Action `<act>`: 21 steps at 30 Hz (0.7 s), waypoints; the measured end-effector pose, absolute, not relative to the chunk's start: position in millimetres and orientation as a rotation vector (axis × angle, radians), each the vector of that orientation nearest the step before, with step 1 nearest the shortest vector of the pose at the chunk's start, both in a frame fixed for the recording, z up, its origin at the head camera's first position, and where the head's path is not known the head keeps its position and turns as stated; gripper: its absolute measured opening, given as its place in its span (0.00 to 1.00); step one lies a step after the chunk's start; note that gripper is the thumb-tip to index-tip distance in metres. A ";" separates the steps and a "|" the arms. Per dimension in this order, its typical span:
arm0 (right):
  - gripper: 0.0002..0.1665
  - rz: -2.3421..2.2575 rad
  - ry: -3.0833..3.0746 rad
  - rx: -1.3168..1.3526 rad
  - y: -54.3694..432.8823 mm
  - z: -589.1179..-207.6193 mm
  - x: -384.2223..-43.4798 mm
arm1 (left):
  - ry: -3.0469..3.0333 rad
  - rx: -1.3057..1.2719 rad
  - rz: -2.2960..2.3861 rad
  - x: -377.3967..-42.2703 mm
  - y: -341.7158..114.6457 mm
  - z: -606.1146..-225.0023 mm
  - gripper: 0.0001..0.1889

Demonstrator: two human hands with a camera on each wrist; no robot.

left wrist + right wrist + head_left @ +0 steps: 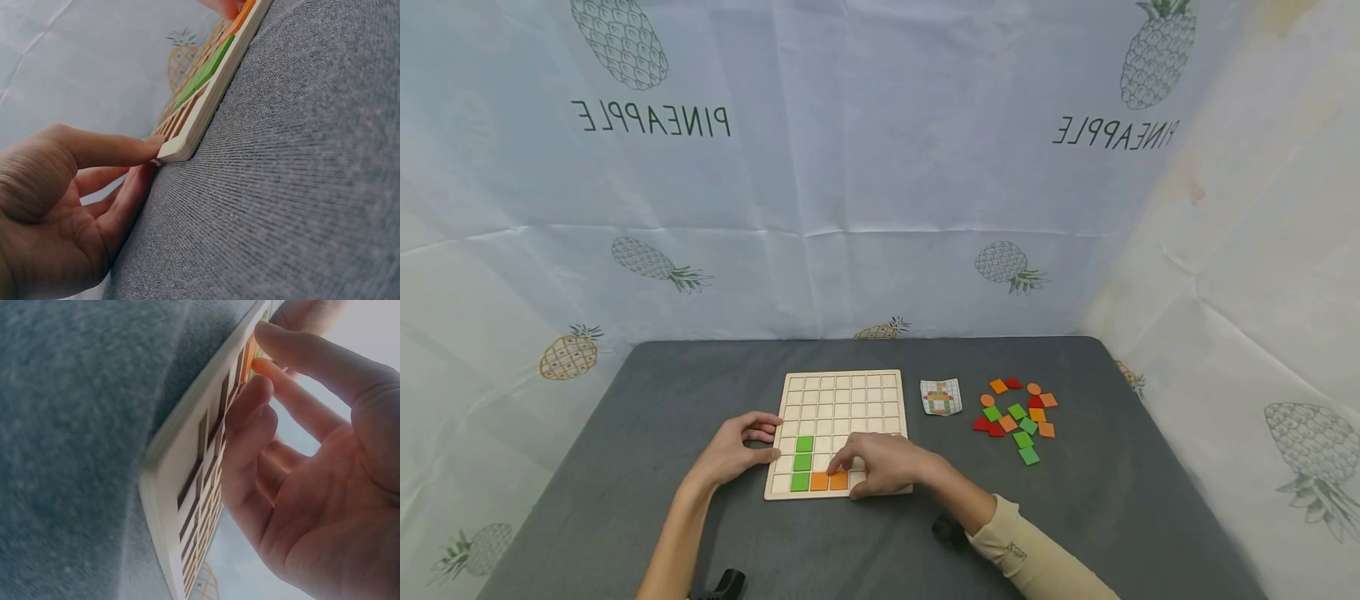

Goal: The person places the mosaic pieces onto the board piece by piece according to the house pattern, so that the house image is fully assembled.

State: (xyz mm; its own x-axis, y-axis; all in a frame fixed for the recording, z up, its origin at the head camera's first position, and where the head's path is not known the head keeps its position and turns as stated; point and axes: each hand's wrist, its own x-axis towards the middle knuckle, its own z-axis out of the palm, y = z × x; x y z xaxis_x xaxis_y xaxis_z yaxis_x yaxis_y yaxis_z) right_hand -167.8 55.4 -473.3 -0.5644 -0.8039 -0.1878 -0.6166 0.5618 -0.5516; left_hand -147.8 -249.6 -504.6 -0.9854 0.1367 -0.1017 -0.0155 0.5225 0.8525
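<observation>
A light wooden grid board (pixel 842 383) lies on the table. My left hand (pixel 730 450) pinches its left edge; in the left wrist view the thumb rests on the corner rim (pixel 178 150), with the fingers low beside it. Three green square tiles (pixel 802 462) stand in a column of cells. Beside the lowest green tile are two orange square tiles (pixel 838 481) in the front row. My right hand (pixel 887 462) reaches over the board, its index fingertip touching the orange tiles and its thumb at the front rim. Its other fingers are bent and hide some cells.
Right of the board lies a small pattern card (pixel 941 397). Farther right are several loose orange, red and green tiles (pixel 1017 412), squares, rounds and other shapes. The grey table (pixel 700 383) ends at a hanging white sheet (pixel 850 167) with pineapple prints.
</observation>
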 end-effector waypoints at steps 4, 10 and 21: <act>0.24 -0.576 2.374 -1.211 57.4 -481.4 -172.2 | 2.606 0.104 1.459 -148.4 -249.9 -504.5 0.30; 0.25 -0.653 2.355 -1.139 62.2 -469.2 -169.2 | 2.597 0.113 1.468 -148.0 -250.4 -504.2 0.30; 0.24 -0.918 2.323 -0.969 104.4 -460.7 -180.7 | 2.590 0.119 1.493 -146.6 -249.7 -504.3 0.30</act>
